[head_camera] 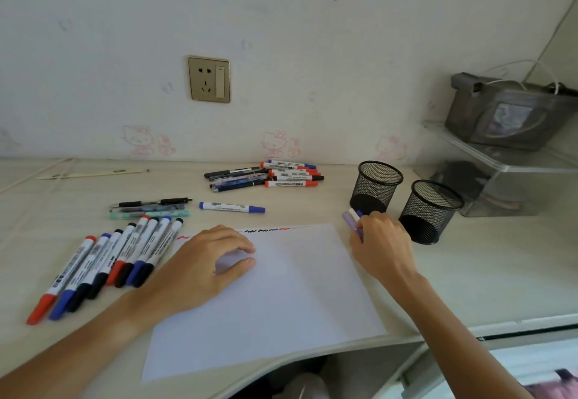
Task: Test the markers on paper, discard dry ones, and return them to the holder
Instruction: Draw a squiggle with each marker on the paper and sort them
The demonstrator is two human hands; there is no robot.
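Observation:
A white sheet of paper lies on the desk with red, black and blue test squiggles along its far edge. My left hand rests on the paper's left part, fingers loosely curved and holding nothing. My right hand grips a few pens, purple and white, just off the paper's right corner. Two black mesh holders stand right behind that hand. A row of several markers lies left of the paper. One blue marker lies alone beyond the paper.
A pile of markers and pens sits near the wall. A few pens lie at centre left. A clear plastic shelf with a grey bag stands at the right. The desk's curved front edge runs below the paper.

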